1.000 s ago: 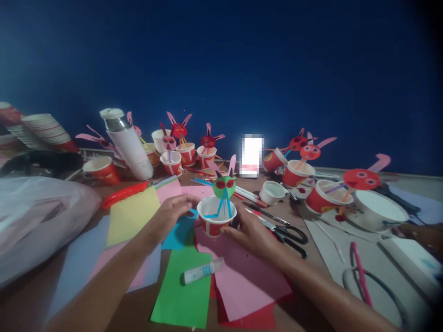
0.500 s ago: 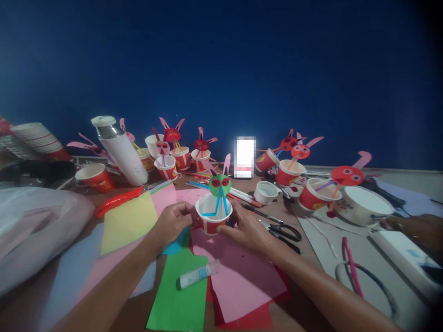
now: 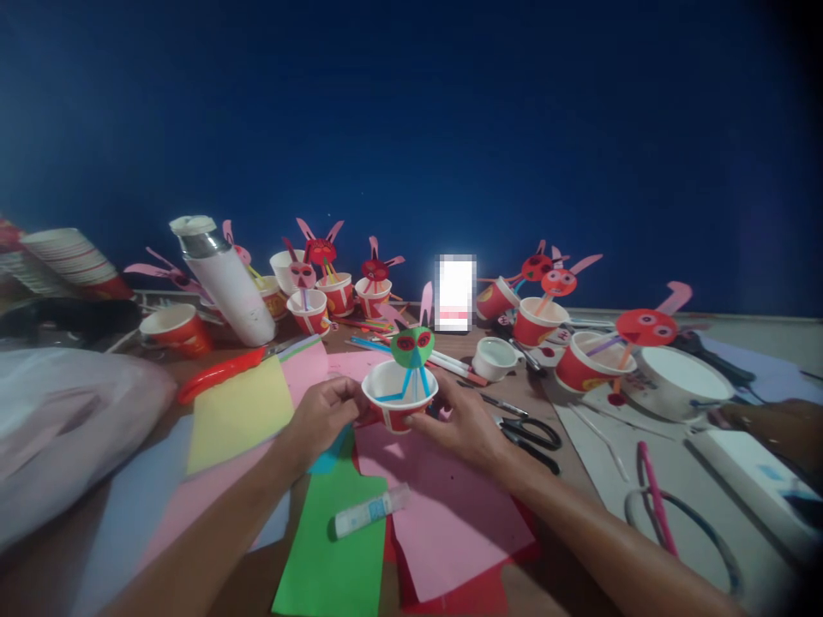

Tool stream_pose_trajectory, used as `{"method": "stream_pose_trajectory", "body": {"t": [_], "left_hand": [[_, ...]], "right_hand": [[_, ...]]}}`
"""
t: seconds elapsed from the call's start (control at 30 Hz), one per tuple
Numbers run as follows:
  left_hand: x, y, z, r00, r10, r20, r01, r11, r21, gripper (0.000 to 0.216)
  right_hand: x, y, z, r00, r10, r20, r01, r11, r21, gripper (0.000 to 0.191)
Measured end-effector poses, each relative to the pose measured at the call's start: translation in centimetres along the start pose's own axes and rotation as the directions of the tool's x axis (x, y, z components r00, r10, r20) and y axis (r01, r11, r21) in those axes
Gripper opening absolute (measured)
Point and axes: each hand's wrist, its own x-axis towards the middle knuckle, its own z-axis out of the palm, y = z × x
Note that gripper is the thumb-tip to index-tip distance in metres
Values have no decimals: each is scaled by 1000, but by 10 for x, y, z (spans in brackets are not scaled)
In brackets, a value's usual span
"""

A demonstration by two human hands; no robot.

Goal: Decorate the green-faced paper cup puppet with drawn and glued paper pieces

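A red-and-white paper cup (image 3: pixel 391 418) is held between my two hands above the pink paper. My left hand (image 3: pixel 329 417) has its fingers curled against the cup's left side. On the other side my right hand (image 3: pixel 464 422) grips the wall, thumb in front and the other fingers partly hidden behind. Blue straws (image 3: pixel 406 386) rise from inside the cup and carry a green paper face (image 3: pixel 412 345) with red eyes, a blue nose and pink ears. Below the hands, a glue stick (image 3: pixel 369 512) lies across green paper (image 3: pixel 334 540) and pink paper (image 3: pixel 459 523).
Scissors (image 3: pixel 532 433) and a pen lie right of my right hand. Several finished-looking paper-cup figures (image 3: pixel 540 321) line the back by the blue wall. A white flask (image 3: pixel 228 287), red-handled cutter (image 3: pixel 222 374) and plastic bag (image 3: pixel 83 428) stand left. Another person's hand (image 3: pixel 771 433) is far right.
The cup has tilted a little and its face has shifted slightly right and down. My right hand has moved slightly with it; both hands keep hold.
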Motion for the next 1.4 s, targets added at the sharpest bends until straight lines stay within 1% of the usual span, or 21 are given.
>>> {"method": "stream_pose_trajectory", "body": {"t": [0.1, 0.2, 0.37, 0.47, 0.53, 0.6, 0.7, 0.8, 0.87, 0.93, 1.03, 1.17, 1.3, 1.4], "left_hand": [[-2, 2, 2, 999, 16, -30, -15, 1000, 27, 1], [-4, 5, 5, 998, 29, -54, -28, 999, 15, 4], [-8, 5, 11, 993, 23, -117, -27, 999, -26, 9], [-8, 3, 11, 991, 5, -132, -18, 995, -96, 7], [-7, 1, 10, 995, -6, -104, -13, 984, -177, 6], [-6, 1, 6, 999, -4, -40, -7, 959, -283, 10], [-3, 2, -1, 998, -6, 65, 32, 906, -422, 18], [-2, 2, -7, 988, 9, 154, 64, 882, -467, 21], [-3, 2, -9, 978, 44, 205, 61, 875, -479, 22], [-5, 2, -8, 970, 83, 226, 38, 875, -483, 24], [-7, 4, -5, 969, 125, 215, -10, 883, -469, 28], [-11, 9, -5, 959, 138, 249, -32, 921, -387, 31], [-13, 13, -9, 968, 84, 236, -25, 970, -242, 27], [-15, 16, -7, 979, 106, 172, -68, 974, -217, 18]], "right_hand": [[0, -1, 0, 999, -18, -31, 19, 1000, 25, 43], [0, -2, 0, 998, -41, -42, 42, 998, 38, 36], [-2, -2, 1, 996, -67, -55, 70, 995, 65, 39], [-2, 0, 2, 996, -64, -60, 69, 993, 95, 39], [-2, 0, 1, 997, -53, -58, 60, 990, 126, 39], [0, 0, -2, 998, -37, -44, 44, 986, 163, 40], [3, 0, -8, 999, -28, -23, 32, 977, 209, 42], [5, 0, -14, 997, -75, -11, 75, 966, 247, 38], [5, 1, -16, 993, -122, -10, 120, 958, 262, 37], [4, 1, -17, 986, -167, -18, 166, 953, 254, 41], [3, -1, -19, 970, -240, -38, 242, 943, 229, 47], [1, -7, -22, 952, -305, -42, 307, 932, 194, 48], [0, -13, -23, 955, -295, -17, 294, 939, 180, 44], [0, -14, -22, 968, -252, -5, 250, 953, 171, 42]]}}
